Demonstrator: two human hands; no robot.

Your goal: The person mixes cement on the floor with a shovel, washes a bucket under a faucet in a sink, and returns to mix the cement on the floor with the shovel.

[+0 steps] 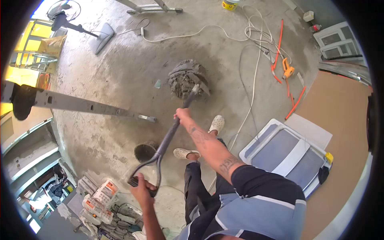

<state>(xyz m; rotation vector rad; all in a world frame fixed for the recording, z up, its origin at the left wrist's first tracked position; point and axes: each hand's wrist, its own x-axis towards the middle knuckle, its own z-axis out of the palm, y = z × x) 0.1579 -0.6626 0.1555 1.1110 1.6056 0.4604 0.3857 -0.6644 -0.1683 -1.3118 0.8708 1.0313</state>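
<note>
A long-handled shovel (170, 134) slants across the middle of the head view. My left hand (142, 189) is closed around the grip of its D-shaped handle. Further down, my right hand (183, 115) wraps the shaft, with that arm stretched out. The shovel's blade end rests at a heap of wet grey mortar (186, 76) on the concrete floor, and the blade is partly hidden by mortar. Left of the shaft stands a dark bucket (145, 153). My feet, in pale clogs (216, 124), are to the right of the shovel.
A metal ladder rail (92, 106) reaches in from the left. White cable (254, 86), orange hose (279, 48) and an orange power tool (287, 69) lie on the floor to the right. A folded grey panel (280, 148) lies beside me. Boxes (105, 196) sit lower left; a fan (64, 20) stands upper left.
</note>
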